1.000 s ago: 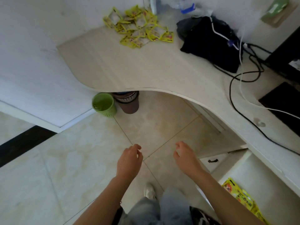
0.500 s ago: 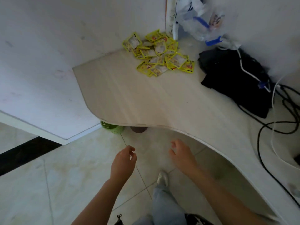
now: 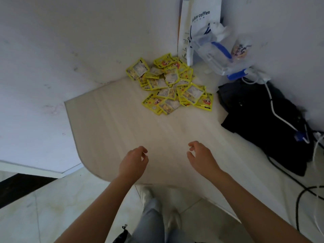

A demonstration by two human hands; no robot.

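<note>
A heap of several yellow sachets (image 3: 171, 84) lies at the far corner of a pale wooden desk (image 3: 112, 123). My left hand (image 3: 134, 163) hovers over the desk's near edge, fingers loosely curled and holding nothing. My right hand (image 3: 201, 159) hovers beside it to the right, also loosely curled and empty. Both hands are well short of the sachets.
A white paper coffee bag (image 3: 199, 20) stands in the corner, with a clear plastic bag (image 3: 215, 55) and a cup (image 3: 241, 48) beside it. A black bag (image 3: 266, 123) and several cables (image 3: 298, 200) lie at the right. White walls close the left and back. Tiled floor (image 3: 52, 207) lies below.
The view has moved closer and up over the desk. Both hands have risen from above the floor to above the desk's near edge. The bins under the desk are out of sight.
</note>
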